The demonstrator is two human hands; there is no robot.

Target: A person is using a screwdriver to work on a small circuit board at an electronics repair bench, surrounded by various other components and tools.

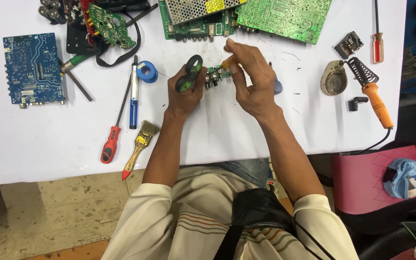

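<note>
My left hand (pixel 185 89) grips green-handled cutters (pixel 188 73), right fingers (pixel 239 62) pinching the small board (pixel 216 74); a loose pinch could let it twist.

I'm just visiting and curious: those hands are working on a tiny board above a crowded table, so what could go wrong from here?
1. The small board is pinched in mid-air between the right hand and the cutters in the left hand; it might slip or a finger get nipped.
2. The soldering iron lies near the table edge with its cord hanging over; a snag could pull it off.
</note>
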